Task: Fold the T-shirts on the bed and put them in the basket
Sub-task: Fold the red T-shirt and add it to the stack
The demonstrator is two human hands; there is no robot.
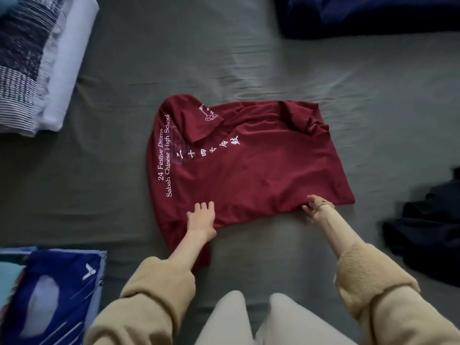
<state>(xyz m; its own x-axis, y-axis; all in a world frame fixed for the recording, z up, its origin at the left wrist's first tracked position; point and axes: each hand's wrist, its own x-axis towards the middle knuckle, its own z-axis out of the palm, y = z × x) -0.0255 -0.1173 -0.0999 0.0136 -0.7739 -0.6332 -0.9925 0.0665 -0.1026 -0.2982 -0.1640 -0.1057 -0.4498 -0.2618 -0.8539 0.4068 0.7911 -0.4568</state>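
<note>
We see the maroon T-shirt (249, 168) mid-frame on the bed (174, 58), long axis left-right; our left hand (202, 219) presses flat, right hand (315, 206) pinches the near edge (closest).

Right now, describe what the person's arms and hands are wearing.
Both arms wear loose tan knit sleeves with ribbed cuffs, pushed up so the forearms are bare: the left sleeve and the right sleeve. The left hand is bare, with nothing on it. The right hand carries a thin bracelet at the wrist. No gloves on either.
</note>
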